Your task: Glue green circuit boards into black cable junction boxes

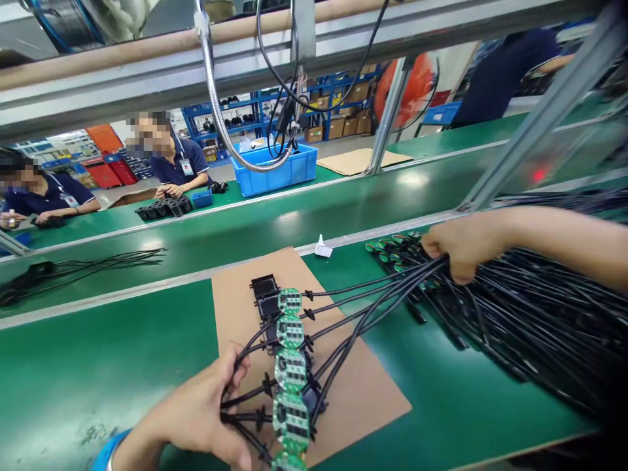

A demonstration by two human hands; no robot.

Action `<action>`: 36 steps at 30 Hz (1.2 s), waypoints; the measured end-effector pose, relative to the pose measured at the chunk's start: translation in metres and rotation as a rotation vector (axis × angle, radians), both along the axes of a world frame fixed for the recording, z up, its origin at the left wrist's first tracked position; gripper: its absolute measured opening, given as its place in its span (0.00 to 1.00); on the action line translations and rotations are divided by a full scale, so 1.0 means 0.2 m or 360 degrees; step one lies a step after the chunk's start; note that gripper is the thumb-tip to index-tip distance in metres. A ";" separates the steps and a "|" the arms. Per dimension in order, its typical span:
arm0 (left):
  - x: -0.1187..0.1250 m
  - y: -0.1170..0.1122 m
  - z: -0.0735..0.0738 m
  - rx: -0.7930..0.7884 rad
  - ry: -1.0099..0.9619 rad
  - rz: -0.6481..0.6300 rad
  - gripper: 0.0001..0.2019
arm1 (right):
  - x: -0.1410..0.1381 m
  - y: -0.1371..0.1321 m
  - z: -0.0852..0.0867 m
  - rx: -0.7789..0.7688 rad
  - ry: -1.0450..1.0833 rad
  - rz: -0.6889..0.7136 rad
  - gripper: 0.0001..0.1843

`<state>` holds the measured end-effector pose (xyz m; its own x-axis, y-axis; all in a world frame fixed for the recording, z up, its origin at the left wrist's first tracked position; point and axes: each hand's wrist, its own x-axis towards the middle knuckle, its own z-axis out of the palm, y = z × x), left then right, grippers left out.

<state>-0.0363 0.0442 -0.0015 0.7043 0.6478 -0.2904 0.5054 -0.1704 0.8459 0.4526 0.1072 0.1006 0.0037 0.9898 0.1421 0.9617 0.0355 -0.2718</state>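
Note:
A row of round green circuit boards (pixel 292 369) with black cables on both sides lies over a brown cardboard sheet (pixel 363 399). My left hand (pixel 206 409) curls round the short black cables on the left side of the boards. Further right, my right hand (pixel 456 245) is closed on the bundle of longer black cables (pixel 377 294) leading from the boards' right side. Under and behind the boards sit black plastic housings (pixel 265 286), partly hidden. Beneath my right forearm lies a big pile of black cables (pixel 534 320), with more green boards (pixel 392 247) at its far left end.
Beyond the bench edge runs a green conveyor (pixel 235 235) carrying another cable bundle (pixel 34 278). A small white object (pixel 322 247) lies near the cardboard. Metal posts (pixel 392 118) and a hanging flexible conduit (pixel 220 124) stand ahead. Co-workers sit opposite, near a blue bin (pixel 279 171).

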 end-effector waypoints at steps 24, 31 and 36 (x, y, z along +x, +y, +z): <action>0.12 0.55 -0.19 0.1003 0.0638 0.0757 0.16 | -0.87 0.54 -0.67 -0.0472 0.0789 0.1044 0.10; 0.18 0.50 -0.23 0.1046 0.0784 0.0641 0.17 | -0.97 0.47 -0.61 -0.0419 0.0606 0.0982 0.08; 0.22 0.47 -0.25 0.1145 0.0897 0.0480 0.20 | -1.06 0.43 -0.59 -0.0170 0.0364 0.0920 0.16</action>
